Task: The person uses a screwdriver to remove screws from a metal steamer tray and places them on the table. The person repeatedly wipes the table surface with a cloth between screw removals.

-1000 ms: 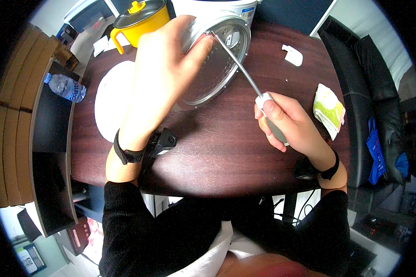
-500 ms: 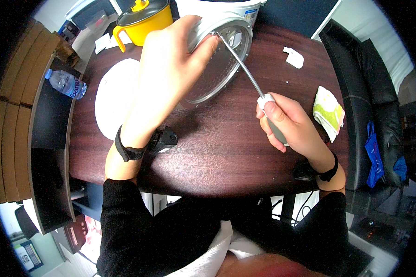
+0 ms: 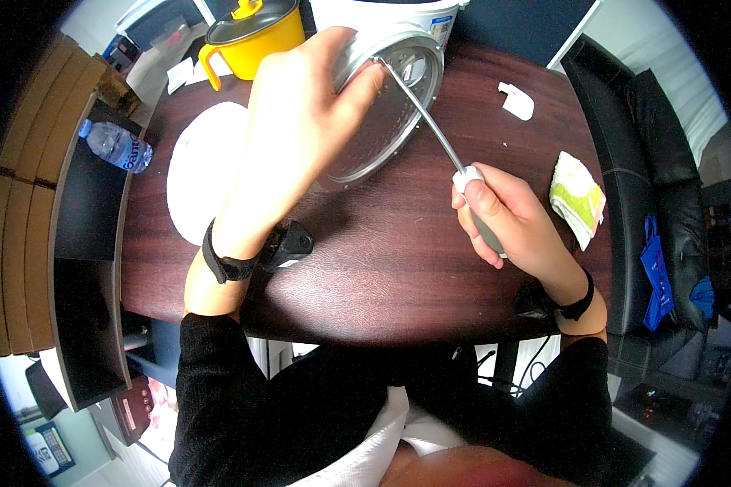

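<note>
My left hand (image 3: 313, 97) grips the upper left rim of a round clear-and-grey lid-like part (image 3: 382, 134), which is held tilted on edge above the table. A screwdriver (image 3: 434, 126) with a white and grey handle is in my right hand (image 3: 508, 211). My fingers wrap round its handle. The long metal shaft slants up to the left, and its tip meets the part's rim beside my left thumb. Whatever sits under the tip is too small to make out. Behind my left forearm lies a white round piece (image 3: 207, 174), partly covered.
At the far left stands a yellow pot (image 3: 256, 45) with a dark lid, beside a white tub (image 3: 426, 20). A small white plastic piece (image 3: 516, 102) and a folded cloth (image 3: 577, 199) lie at the right. A water bottle (image 3: 115, 147) is off the left edge.
Almost nothing differs. Both hands, the screwdriver and the round part hold nearly the same place.
</note>
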The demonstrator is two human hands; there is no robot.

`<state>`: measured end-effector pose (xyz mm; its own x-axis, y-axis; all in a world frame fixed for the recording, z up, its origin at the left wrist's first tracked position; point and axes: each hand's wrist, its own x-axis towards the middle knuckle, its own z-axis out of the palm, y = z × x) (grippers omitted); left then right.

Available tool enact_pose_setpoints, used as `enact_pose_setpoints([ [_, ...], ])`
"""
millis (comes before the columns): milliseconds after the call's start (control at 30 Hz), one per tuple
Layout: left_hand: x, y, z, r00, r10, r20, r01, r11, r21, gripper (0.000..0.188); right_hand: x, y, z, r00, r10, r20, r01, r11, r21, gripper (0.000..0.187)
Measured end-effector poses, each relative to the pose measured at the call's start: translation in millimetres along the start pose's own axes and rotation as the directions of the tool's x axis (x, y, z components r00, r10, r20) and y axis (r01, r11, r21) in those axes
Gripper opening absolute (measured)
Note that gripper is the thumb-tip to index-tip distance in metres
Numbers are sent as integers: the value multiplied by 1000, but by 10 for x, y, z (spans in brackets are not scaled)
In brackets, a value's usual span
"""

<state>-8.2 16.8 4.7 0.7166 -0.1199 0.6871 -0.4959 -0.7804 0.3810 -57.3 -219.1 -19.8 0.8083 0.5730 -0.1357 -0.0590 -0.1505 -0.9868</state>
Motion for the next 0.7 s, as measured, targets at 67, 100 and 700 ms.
enact_pose_setpoints([
  [67,2,-9,9,998,46,-37,-46,999,-3,34,0,4,-1,1000,2,2,-2,1000,4,33],
  [100,4,0,12,997,57,-51,-59,998,-27,32,5,7,1,1000,5,2,-5,1000,8,33],
  [700,0,8,2,1000,-26,9,26,999,-27,37,6,-1,-19,1000,7,16,-8,999,31,34],
])
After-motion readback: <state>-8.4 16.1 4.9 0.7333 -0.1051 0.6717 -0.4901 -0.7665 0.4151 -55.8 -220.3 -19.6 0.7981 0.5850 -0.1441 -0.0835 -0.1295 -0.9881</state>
